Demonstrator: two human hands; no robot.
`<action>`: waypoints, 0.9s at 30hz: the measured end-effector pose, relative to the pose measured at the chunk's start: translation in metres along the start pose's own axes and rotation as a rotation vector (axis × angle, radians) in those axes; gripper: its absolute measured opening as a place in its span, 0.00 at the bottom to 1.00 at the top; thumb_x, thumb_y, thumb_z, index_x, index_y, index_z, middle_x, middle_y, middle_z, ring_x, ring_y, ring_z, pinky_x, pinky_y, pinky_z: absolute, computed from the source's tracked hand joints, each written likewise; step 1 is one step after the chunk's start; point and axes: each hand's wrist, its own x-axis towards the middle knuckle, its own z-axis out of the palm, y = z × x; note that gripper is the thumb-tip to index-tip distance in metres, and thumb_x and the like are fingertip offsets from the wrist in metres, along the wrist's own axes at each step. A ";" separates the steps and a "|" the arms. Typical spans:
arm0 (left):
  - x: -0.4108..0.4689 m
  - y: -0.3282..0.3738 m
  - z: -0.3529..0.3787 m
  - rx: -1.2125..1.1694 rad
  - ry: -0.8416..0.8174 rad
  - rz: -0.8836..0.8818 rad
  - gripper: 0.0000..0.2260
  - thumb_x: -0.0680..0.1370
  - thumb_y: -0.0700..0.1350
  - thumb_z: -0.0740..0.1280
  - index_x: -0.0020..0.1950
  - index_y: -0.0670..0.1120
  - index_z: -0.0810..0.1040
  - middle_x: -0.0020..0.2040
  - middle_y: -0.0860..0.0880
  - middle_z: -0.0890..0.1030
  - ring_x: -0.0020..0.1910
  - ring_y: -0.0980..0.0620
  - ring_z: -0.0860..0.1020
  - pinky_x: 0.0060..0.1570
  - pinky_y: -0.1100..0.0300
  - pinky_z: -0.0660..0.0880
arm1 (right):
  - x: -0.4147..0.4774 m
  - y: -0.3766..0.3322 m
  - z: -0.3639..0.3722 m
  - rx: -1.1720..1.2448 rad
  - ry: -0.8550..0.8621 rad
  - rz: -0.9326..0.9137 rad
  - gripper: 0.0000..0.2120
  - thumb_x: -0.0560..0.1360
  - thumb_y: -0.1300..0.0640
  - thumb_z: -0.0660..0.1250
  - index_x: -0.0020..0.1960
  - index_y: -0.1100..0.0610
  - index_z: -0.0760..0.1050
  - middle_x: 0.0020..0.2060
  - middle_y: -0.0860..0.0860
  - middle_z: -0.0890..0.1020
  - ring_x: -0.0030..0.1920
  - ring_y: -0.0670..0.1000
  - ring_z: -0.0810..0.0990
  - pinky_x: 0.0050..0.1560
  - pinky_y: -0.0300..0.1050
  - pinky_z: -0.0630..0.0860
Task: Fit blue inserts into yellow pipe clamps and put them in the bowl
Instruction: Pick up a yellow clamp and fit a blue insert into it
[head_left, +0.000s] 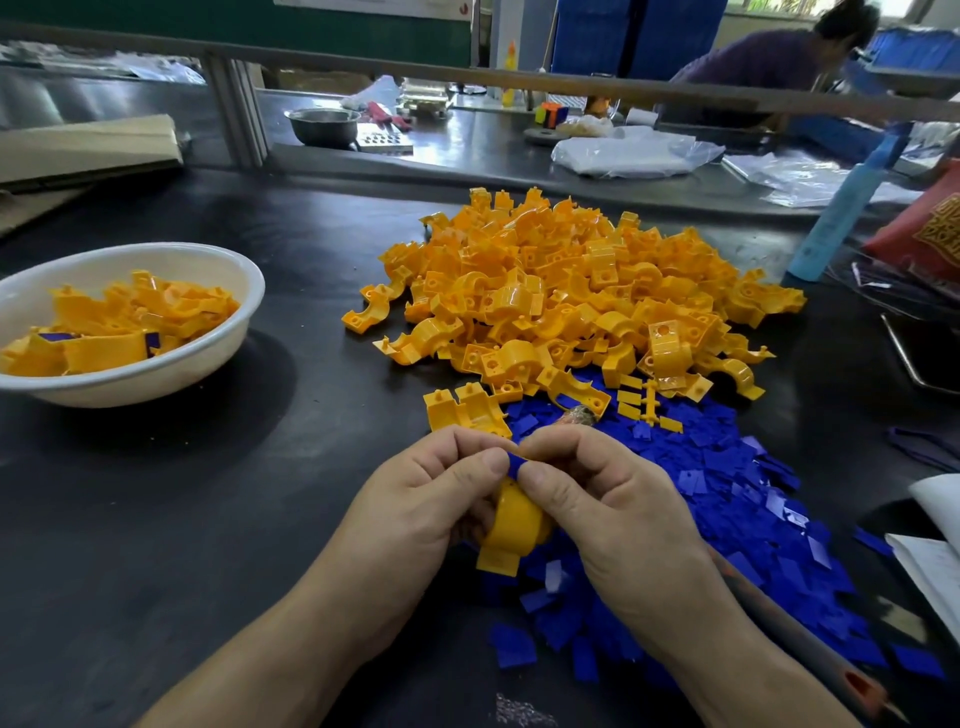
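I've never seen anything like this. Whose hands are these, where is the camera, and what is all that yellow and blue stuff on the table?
There is no machine here: a person works with bare hands, and the one picture comes from a camera worn on their head, looking down. The left hand and right hand together hold one yellow clamp, and the fingertips pinch a small blue insert at its top. On the dark table lies a big pile of yellow clamps and, nearer, a spread of blue inserts. To the left stands a white bowl that already holds some clamps, a few showing blue inside. Another person works at a bench behind.
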 end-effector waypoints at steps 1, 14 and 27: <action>0.000 0.000 0.000 -0.009 -0.003 -0.001 0.12 0.74 0.54 0.70 0.52 0.49 0.83 0.49 0.31 0.79 0.53 0.26 0.76 0.54 0.31 0.74 | 0.000 0.000 -0.001 0.004 0.002 0.000 0.07 0.71 0.48 0.65 0.48 0.41 0.80 0.46 0.44 0.82 0.47 0.45 0.82 0.41 0.36 0.79; -0.002 -0.003 0.003 0.177 0.032 0.112 0.07 0.72 0.56 0.69 0.48 0.58 0.81 0.39 0.51 0.82 0.37 0.54 0.80 0.39 0.59 0.79 | -0.001 0.002 -0.002 -0.035 0.059 0.030 0.10 0.76 0.53 0.64 0.49 0.41 0.81 0.47 0.43 0.82 0.48 0.45 0.81 0.46 0.40 0.81; -0.006 -0.003 0.001 0.483 -0.006 0.204 0.06 0.80 0.47 0.64 0.50 0.59 0.77 0.46 0.54 0.81 0.45 0.53 0.80 0.44 0.52 0.81 | -0.002 0.005 -0.001 -0.107 0.032 0.093 0.10 0.78 0.53 0.62 0.54 0.42 0.79 0.48 0.35 0.82 0.50 0.39 0.81 0.45 0.34 0.79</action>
